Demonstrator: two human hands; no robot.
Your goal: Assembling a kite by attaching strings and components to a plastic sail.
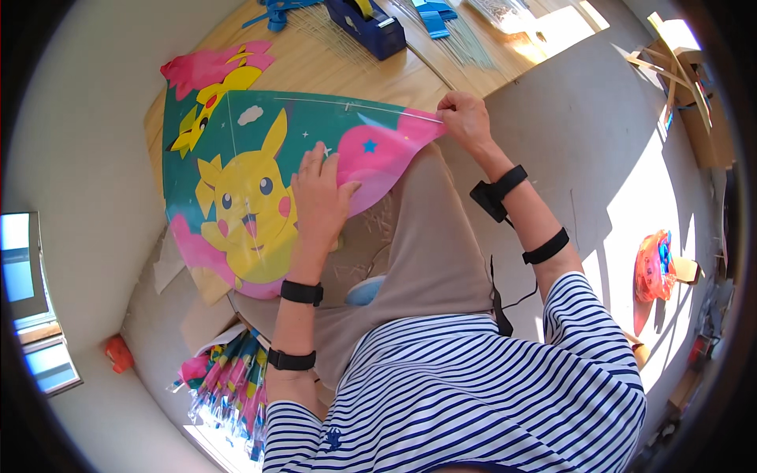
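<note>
A kite (315,118) of thin sheet, green and pink with a yellow cartoon animal, lies partly on the table and partly over my lap. Flat on its surface, beside the cartoon's raised ear, rests my left hand (319,193) with fingers stretched. My right hand (465,122) pinches the kite's pink right corner, where a thin white rod (386,111) running along the far edge ends. Whether the fingers grip the rod's tip as well is hidden. Another pink piece with a yellow figure (217,75) shows at the kite's far left.
On the wooden table (307,67) stand a dark blue tape dispenser (378,35), loose thin rods (465,47) and blue pieces (276,14). Wrapped kites (236,378) are piled at lower left. A red plastic bag (654,268) and cardboard boxes (706,126) lie on the right-hand floor.
</note>
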